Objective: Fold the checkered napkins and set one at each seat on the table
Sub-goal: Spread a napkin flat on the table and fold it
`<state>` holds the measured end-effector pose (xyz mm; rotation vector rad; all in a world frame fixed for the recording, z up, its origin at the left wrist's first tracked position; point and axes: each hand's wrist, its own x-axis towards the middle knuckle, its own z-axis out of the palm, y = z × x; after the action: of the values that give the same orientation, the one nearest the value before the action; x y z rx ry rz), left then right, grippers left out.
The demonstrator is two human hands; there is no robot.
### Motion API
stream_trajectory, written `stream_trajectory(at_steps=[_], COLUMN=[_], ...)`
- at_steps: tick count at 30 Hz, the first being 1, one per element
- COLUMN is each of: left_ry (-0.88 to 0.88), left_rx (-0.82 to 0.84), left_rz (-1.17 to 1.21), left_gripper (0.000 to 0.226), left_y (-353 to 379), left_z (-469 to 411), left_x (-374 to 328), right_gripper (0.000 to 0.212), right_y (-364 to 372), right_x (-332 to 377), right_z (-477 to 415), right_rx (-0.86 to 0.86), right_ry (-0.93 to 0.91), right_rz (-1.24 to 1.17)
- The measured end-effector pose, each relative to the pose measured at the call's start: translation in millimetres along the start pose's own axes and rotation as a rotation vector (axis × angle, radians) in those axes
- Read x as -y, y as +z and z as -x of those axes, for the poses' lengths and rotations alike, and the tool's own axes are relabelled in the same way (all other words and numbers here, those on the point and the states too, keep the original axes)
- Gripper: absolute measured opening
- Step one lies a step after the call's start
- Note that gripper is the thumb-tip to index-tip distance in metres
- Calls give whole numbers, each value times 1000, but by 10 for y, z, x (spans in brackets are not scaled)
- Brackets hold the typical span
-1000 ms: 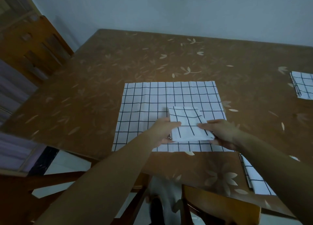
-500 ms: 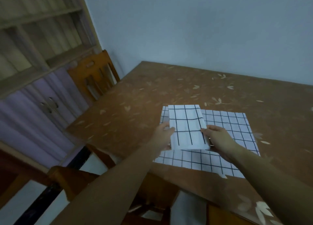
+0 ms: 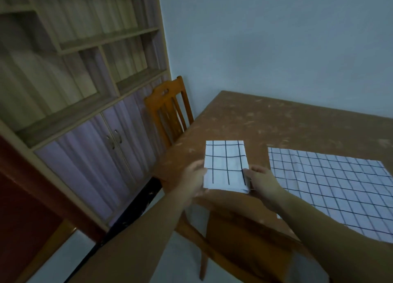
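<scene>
A folded white napkin with black checks [image 3: 225, 165] is held in the air above the brown table's [image 3: 276, 125] near-left corner. My left hand [image 3: 194, 181] grips its left edge and my right hand [image 3: 262, 183] pinches its right edge. A large unfolded checkered napkin [image 3: 331, 187] lies flat on the table to the right of my hands.
A wooden chair [image 3: 168, 110] stands at the table's left side by the wall. Another chair [image 3: 240, 229] sits under my arms at the near edge. A shelf unit with purple-curtained cupboard doors [image 3: 91, 146] fills the left.
Both hands carried the folded napkin leftward off the unfolded napkin toward the table's left corner. The view swung left and up, bringing the shelf unit and far chair into sight.
</scene>
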<state>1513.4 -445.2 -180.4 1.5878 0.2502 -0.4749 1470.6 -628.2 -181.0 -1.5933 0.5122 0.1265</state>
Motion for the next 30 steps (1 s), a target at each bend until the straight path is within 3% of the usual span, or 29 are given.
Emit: stream_trajectory(at_steps=[14, 19, 30], left_ry=[41, 149, 293], left_rx=[0, 59, 253], left_rz=[-255, -469, -736], left_gripper=[43, 53, 50], left_y=[-1011, -1264, -1245], left_z=[-1341, -2056, -3957], left_x=[-368, -421, -487], right_gripper=[21, 21, 21], right_y=[1112, 1428, 1879], right_x=[338, 411, 170], right_z=[-1248, -1752, -3296], right_rx=[26, -98, -377], right_ry=[17, -39, 82], right_rz=[-1, 127, 314])
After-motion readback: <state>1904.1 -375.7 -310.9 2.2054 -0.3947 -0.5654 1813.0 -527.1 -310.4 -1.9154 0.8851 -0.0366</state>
